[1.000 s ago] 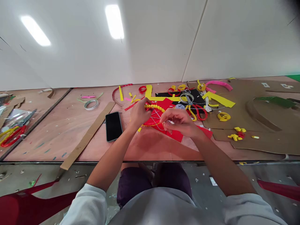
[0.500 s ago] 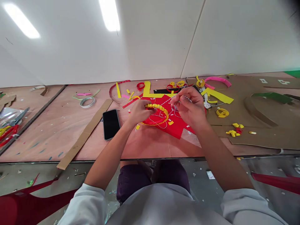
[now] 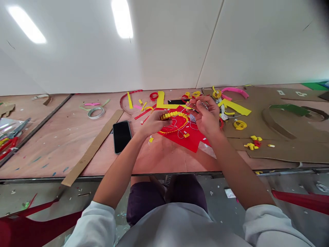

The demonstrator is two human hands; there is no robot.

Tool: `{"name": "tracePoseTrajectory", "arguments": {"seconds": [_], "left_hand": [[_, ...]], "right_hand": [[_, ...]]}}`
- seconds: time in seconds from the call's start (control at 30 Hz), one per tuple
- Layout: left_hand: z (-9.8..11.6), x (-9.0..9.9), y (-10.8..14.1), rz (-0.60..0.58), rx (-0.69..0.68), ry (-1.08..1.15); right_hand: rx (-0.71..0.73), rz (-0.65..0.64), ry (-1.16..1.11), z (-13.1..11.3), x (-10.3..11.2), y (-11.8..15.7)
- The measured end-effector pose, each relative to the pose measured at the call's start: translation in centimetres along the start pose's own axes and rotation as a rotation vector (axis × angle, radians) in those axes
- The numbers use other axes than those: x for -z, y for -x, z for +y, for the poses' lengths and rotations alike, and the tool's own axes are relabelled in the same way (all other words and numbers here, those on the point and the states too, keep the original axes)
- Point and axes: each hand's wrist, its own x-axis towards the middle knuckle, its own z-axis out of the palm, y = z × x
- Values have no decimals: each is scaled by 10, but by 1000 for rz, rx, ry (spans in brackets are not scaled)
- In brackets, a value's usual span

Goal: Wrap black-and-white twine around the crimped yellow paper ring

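Observation:
My left hand rests on the red paper sheet and grips one end of a strand of yellow rolled-paper beads, which curves across the sheet. My right hand is raised a little to the right, its fingertips pinching thin black-and-white twine. Loops of that twine lie over the sheet beside the strand. A small twine ball sits between my hands. My right hand hides part of the black paper behind it.
A black smartphone and a long cardboard strip lie left of my hands on the plywood table. A roll of tape lies behind them. Yellow, red and pink paper scraps lie around, with a large cardboard sheet at right.
My right hand has moved up and away from the left, now pinching twine. The yellow strand has gone from a loose line to a curve on the red sheet, and the view has shifted slightly.

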Motion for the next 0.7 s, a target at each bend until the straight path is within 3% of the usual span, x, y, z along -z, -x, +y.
{"name": "tracePoseTrajectory", "arguments": {"seconds": [0.27,0.47,0.7], "left_hand": [[-6,4,-1,-86,59,31],[-12,4,-4,-91,67,11],[-8,-4,-2,85,-85,-202]], "right_hand": [[42,-129,109,1,-9,10],[97,-345,345,0,-12,20],[50,-155,442,4,-8,16]]}}
